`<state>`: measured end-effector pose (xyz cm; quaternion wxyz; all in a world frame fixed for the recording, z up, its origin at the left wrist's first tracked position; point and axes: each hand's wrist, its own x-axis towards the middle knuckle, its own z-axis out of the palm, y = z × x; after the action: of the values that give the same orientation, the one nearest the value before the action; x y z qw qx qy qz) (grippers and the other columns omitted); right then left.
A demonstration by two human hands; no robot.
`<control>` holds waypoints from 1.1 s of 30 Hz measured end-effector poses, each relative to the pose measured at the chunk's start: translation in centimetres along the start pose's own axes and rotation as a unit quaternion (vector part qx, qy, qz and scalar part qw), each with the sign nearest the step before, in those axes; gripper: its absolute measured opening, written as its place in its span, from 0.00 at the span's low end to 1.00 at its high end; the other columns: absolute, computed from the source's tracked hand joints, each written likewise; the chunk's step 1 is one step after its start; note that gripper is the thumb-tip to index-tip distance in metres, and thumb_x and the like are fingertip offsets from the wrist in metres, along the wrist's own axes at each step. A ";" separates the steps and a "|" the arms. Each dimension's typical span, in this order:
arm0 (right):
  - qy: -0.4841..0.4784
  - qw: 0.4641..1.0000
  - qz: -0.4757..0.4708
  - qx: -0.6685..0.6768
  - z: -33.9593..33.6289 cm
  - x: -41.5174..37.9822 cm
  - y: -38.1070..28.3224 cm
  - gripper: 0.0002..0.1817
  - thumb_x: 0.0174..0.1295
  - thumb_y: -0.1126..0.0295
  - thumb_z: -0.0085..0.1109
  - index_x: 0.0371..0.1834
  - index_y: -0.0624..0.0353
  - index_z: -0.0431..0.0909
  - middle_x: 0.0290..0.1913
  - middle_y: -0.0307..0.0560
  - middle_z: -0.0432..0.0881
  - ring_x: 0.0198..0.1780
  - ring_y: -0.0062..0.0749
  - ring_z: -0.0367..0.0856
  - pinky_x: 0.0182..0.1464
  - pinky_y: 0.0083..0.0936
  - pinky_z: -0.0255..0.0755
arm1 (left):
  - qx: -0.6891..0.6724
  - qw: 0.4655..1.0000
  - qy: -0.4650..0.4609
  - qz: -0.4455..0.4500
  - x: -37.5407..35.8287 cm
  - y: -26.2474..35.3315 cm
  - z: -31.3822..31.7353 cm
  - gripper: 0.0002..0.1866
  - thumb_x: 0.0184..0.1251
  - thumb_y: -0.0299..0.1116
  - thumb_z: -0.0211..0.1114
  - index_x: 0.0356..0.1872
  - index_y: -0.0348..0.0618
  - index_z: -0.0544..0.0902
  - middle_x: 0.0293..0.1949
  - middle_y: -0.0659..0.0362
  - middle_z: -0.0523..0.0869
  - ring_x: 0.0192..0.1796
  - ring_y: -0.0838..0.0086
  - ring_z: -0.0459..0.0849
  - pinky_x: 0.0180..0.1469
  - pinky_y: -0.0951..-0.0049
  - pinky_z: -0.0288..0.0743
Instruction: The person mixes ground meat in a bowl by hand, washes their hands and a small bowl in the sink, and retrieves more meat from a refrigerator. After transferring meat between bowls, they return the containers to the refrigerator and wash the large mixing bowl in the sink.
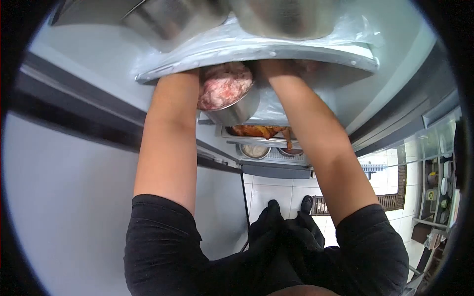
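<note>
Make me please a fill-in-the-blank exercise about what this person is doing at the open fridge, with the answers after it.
1. Both forearms reach under a fridge shelf, so the hands are ____ from view.
2. The metal bowl between the arms holds pink raw ____.
3. The person's sleeves are ____ in colour.
4. The two metal pots stand ____ that shelf.

Missing words: hidden; meat; black; on

Both forearms reach in under the front edge of the shelf, hands hidden behind it. Between them sits a steel pot of pinkish minced meat. Below, a tray of browned food.
</note>
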<state>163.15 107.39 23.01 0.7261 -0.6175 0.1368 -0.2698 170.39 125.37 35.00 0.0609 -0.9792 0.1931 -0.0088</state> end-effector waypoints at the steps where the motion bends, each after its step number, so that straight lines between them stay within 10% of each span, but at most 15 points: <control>1: -0.001 1.000 -0.007 -0.012 0.5 0.3 0.0 0.23 0.73 0.55 0.51 0.65 0.55 0.72 0.58 0.46 0.78 0.55 0.37 0.77 0.52 0.40 0.74 | -0.001 1.000 0.003 0.000 -0.2 -0.3 -0.1 0.20 0.69 0.38 0.56 0.55 0.39 0.84 0.58 0.37 0.81 0.61 0.48 0.80 0.65 0.52 0.71; 25: -0.050 0.953 -0.054 -0.295 -5.9 6.7 -1.1 0.24 0.74 0.55 0.51 0.65 0.57 0.72 0.53 0.47 0.81 0.53 0.33 0.80 0.51 0.33 0.75 | 0.002 0.999 0.032 -0.001 -5.6 -1.6 2.1 0.20 0.71 0.41 0.55 0.54 0.39 0.84 0.57 0.35 0.81 0.61 0.46 0.80 0.64 0.50 0.70; 33: -0.110 0.979 -0.143 -0.093 -12.7 -18.5 -4.4 0.21 0.73 0.59 0.54 0.63 0.59 0.75 0.45 0.44 0.83 0.46 0.30 0.82 0.50 0.28 0.76 | 0.020 0.999 0.018 -0.019 -6.2 -0.9 1.4 0.20 0.71 0.41 0.55 0.53 0.39 0.84 0.57 0.34 0.80 0.60 0.45 0.79 0.64 0.49 0.70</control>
<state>140.33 106.90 22.22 0.6302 -0.7211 -0.0090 -0.2878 165.06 128.67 33.77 0.0771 -0.9810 0.1753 -0.0311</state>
